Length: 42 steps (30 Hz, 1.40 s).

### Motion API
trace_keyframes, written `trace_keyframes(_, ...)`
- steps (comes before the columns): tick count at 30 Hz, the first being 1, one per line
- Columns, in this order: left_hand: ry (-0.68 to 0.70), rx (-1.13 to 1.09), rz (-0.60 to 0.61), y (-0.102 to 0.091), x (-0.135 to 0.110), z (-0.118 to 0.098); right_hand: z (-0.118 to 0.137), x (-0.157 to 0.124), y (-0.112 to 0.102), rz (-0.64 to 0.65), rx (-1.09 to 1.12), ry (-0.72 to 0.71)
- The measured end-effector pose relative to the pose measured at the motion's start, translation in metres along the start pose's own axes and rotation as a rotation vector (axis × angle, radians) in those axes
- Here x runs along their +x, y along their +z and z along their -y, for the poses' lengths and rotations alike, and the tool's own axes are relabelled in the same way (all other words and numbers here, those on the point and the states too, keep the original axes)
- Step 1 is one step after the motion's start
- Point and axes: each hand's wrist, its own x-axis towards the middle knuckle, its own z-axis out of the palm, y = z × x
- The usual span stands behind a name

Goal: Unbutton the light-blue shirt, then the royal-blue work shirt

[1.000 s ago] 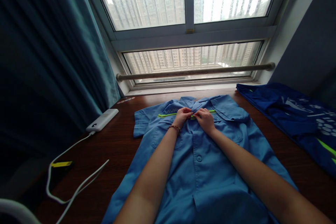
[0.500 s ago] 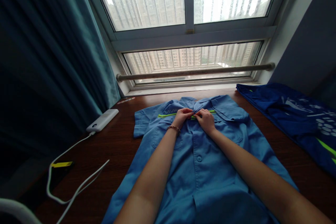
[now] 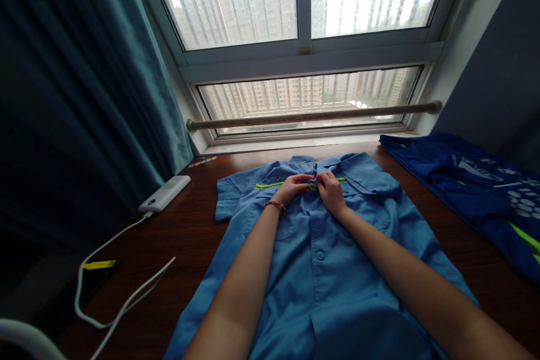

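Note:
A blue short-sleeved work shirt (image 3: 291,270) lies front up, its collar toward the window. A yellow-green stripe crosses its chest, and a button (image 3: 320,255) shows lower on the placket. At the upper placket, my left hand (image 3: 294,188) pinches the shirt's front edge; a bracelet (image 3: 276,205) circles that wrist. Close on its right, my right hand (image 3: 330,191) is also closed on the placket, fingertips nearly meeting the left ones. Whatever button or buttonhole lies between the fingers is hidden.
On the brown wooden surface (image 3: 185,247), a white power bank (image 3: 165,193) with a white cable (image 3: 126,305) lies left. A dark item with a yellow strip (image 3: 99,264) is near it. Dark blue clothing (image 3: 472,191) lies right. A rail (image 3: 314,116) crosses the window; a curtain (image 3: 139,84) hangs left.
Both hands stay at the upper placket. The left hand has shifted slightly and its fingers now lie flatter; the right hand has moved a little up. The pinched fabric is raised slightly.

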Motion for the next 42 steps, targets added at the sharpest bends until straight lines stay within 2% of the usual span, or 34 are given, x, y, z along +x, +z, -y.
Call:
trace_keyframes(3,0.02,0.149,-0.014,0.0001,0.0028,0.0017,0.0001,0.001,-0.0002,-0.059,0.021,0.025)
trace_keyframes(6,0.073,0.207,-0.062,-0.0006,0.0054,0.0045,0.0023,0.0017,-0.0017,-0.047,0.061,-0.012)
trace_keyframes(11,0.08,0.137,-0.105,-0.0001,0.0045,0.005,0.0009,0.0015,-0.0022,0.104,0.017,-0.094)
trace_keyframes(13,0.068,0.121,-0.101,0.0009,0.0033,0.0035,-0.0008,0.0009,-0.0019,0.12,-0.022,-0.11)
trace_keyframes(27,0.037,0.025,-0.025,-0.0026,0.001,0.001,0.0051,-0.0013,-0.0046,0.007,0.074,-0.074)
trace_keyframes(31,0.045,-0.009,-0.013,-0.0032,0.0014,0.0023,0.0079,-0.0015,-0.0041,0.005,0.05,-0.081)
trace_keyframes(36,0.082,-0.01,0.012,-0.0056,0.0027,0.0058,0.0034,-0.0013,-0.0022,0.079,0.041,-0.14)
trace_keyframes(42,0.036,-0.03,0.009,-0.0054,0.0031,0.0046,0.0027,-0.003,-0.0007,0.018,0.137,-0.16)
